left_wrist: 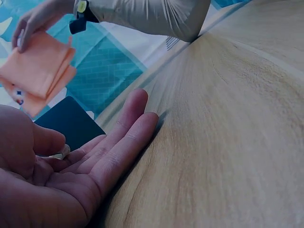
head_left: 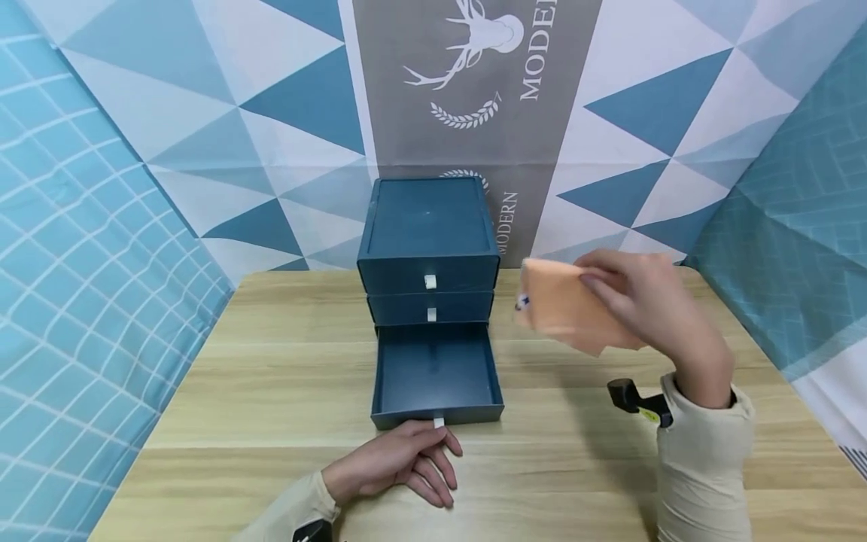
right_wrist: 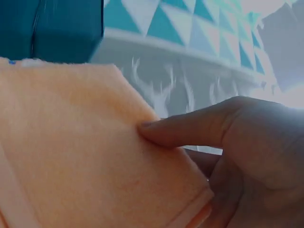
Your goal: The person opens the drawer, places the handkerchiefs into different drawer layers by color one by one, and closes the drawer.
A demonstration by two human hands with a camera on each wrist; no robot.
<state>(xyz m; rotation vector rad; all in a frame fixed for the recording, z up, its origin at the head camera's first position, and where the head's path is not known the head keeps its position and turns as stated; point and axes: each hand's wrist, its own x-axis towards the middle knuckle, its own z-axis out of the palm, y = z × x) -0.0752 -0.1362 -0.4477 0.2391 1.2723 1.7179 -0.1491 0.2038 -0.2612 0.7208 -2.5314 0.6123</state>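
A folded peach-orange towel (head_left: 565, 305) is held up off the table, right of the drawer box, with a small blue mark at its left end. My right hand (head_left: 643, 301) pinches its upper edge; the right wrist view shows the thumb pressed on the towel (right_wrist: 90, 137). At the front of the dark blue drawer box (head_left: 430, 218), the bottom drawer (head_left: 436, 376) is pulled out and bare inside. Its white pull tab (head_left: 439, 423) is pinched between thumb and index finger of my left hand (head_left: 403, 461). The left hand's other fingers extend loosely above the wood.
Two upper drawers (head_left: 400, 275) of the box are closed, each with a white tab. The wooden table (head_left: 284, 391) spreads around it. Patterned cloth (head_left: 284, 113) covers the wall behind, and blue checked fabric (head_left: 81, 301) hangs at the left.
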